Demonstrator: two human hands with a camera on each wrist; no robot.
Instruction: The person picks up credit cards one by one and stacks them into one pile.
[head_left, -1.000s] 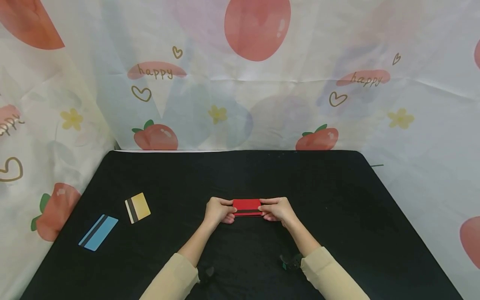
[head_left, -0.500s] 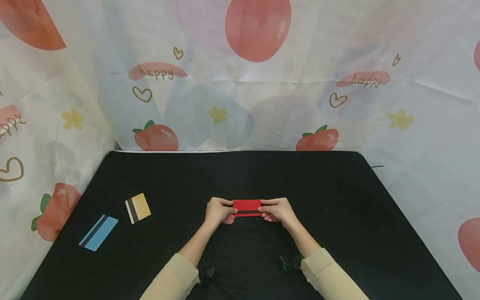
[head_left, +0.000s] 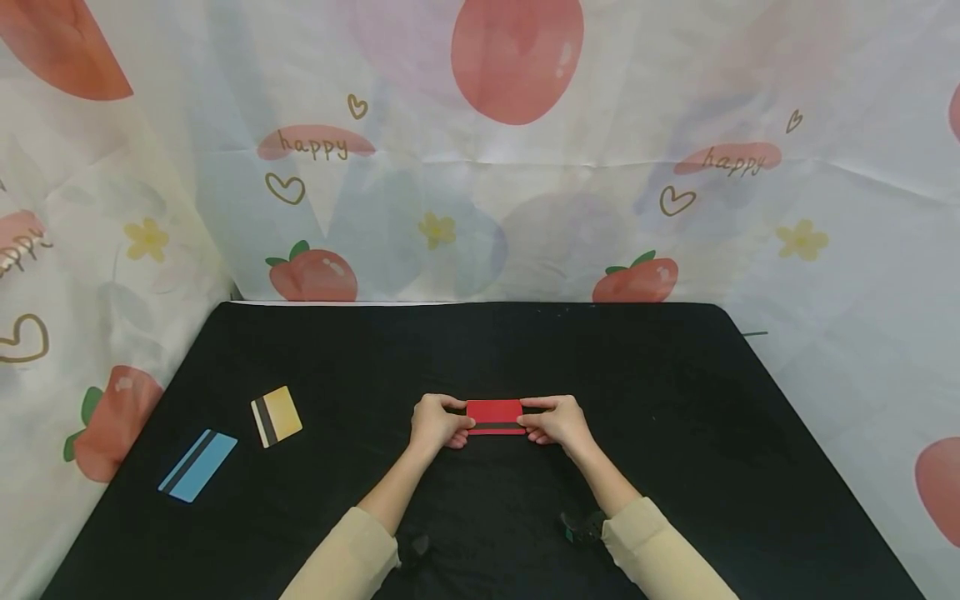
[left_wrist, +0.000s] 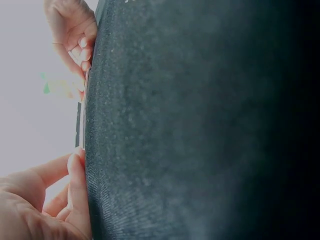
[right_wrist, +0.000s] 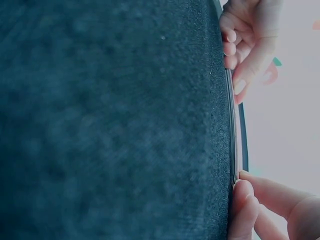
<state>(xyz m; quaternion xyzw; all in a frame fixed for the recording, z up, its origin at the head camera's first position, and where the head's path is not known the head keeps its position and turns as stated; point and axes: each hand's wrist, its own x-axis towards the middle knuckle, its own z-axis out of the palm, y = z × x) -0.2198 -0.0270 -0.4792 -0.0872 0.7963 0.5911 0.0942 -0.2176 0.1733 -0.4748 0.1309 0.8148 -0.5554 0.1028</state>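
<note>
A red card (head_left: 494, 411) with a dark stripe along its near side lies level at the middle of the black table. My left hand (head_left: 437, 422) pinches its left end between thumb and fingers. At the right end, my right hand (head_left: 555, 419) grips it the same way. Seen edge-on in the right wrist view, several thin layers (right_wrist: 233, 135) run between the two hands, like a small stack of cards close to the cloth. How many cards lie under the red one cannot be told.
On the table's left side lie a gold card (head_left: 282, 412) with a dark stripe and, nearer, a blue card (head_left: 204, 467), both at a slant. The black cloth (head_left: 675, 400) covers the table. A printed curtain (head_left: 525, 208) hangs behind it.
A thin second edge below the red card, seen one second ago, has come together with the card's near edge. Both hands keep nearly the same place and grip.
</note>
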